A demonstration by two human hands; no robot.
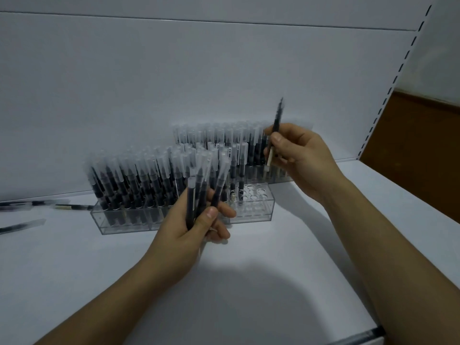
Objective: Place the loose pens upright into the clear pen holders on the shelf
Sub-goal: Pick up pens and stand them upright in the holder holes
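Note:
My left hand (196,227) grips a bunch of dark pens (199,192) with clear caps, held upright in front of the front clear pen holder (254,207). That holder is packed with pens on its left and has open holes at its right end. My right hand (301,158) pinches a single dark pen (275,130), tilted nearly upright, above and behind those open holes. A second clear holder (224,138), full of capped pens, stands behind against the back wall.
A few loose pens (22,224) lie on the white shelf (249,282) at the far left. The white back wall rises right behind the holders. A slotted shelf upright (388,100) and a brown panel bound the right side.

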